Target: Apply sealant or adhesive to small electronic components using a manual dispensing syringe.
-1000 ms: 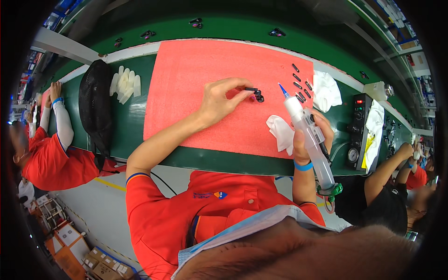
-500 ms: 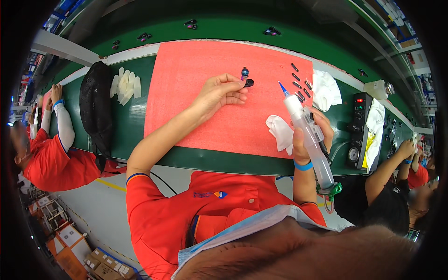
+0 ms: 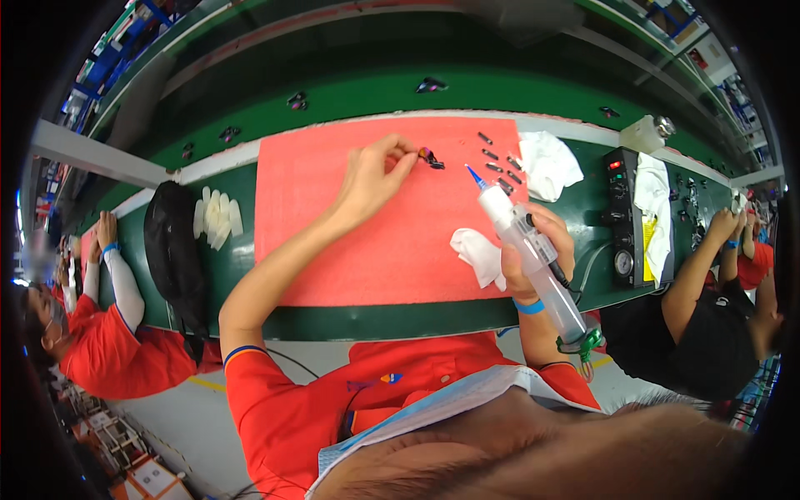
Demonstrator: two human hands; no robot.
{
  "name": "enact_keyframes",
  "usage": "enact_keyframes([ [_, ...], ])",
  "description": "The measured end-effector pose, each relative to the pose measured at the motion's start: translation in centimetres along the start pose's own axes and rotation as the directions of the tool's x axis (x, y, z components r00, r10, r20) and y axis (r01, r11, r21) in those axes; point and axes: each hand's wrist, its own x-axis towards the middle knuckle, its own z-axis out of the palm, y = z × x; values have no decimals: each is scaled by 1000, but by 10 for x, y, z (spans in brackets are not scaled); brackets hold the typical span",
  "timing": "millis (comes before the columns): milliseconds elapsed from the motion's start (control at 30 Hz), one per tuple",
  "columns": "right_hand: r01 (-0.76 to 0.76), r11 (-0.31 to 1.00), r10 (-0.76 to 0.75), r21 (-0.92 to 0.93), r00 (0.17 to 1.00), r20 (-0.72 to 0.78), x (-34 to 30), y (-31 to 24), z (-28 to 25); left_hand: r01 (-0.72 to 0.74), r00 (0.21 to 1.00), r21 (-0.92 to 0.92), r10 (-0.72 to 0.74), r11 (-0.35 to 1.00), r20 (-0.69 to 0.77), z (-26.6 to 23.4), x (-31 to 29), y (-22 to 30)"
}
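My left hand (image 3: pixel 373 177) is over the far middle of the pink mat (image 3: pixel 333 258). Its thumb and forefinger pinch a small dark earbud-like piece (image 3: pixel 429 157) with a purple-orange sheen; whether this is one part or two touching, I cannot tell. In my right hand (image 3: pixel 546 242) is a clear dispensing syringe (image 3: pixel 533 262) with a white front end, a blue needle tip and a green cap at its rear. The tip points up and left, near several small black oblong parts (image 3: pixel 493 167) lying on the mat's right side.
White cloths (image 3: pixel 550 167) lie by the mat's right edge, and a crumpled wipe (image 3: pixel 477 254) near the syringe. A black dispenser box (image 3: pixel 621 217) with a gauge stands right. Pale finger cots (image 3: pixel 218 217) and a black bag (image 3: pixel 173 250) are left. Co-workers sit both sides; a green conveyor (image 3: pixel 358 96) carries small parts.
The view has tilted and shifted. My left hand has moved farther over the mat, and the dark pieces at its fingertips now sit closer together. The right hand keeps hold of the syringe.
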Motion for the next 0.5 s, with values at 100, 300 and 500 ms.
enact_keyframes([
  [100,10,1000,-11,-15,999,-32,0,-2,-4,-175,978,113,186,978,-96,17,51,-12],
  [300,-23,997,21,-67,999,-30,3,-4,-4,-295,928,169,324,940,-181,56,124,-37],
  [500,-35,998,32,-42,998,-63,5,-3,-8,-275,917,443,372,853,-145,60,145,-42],
])
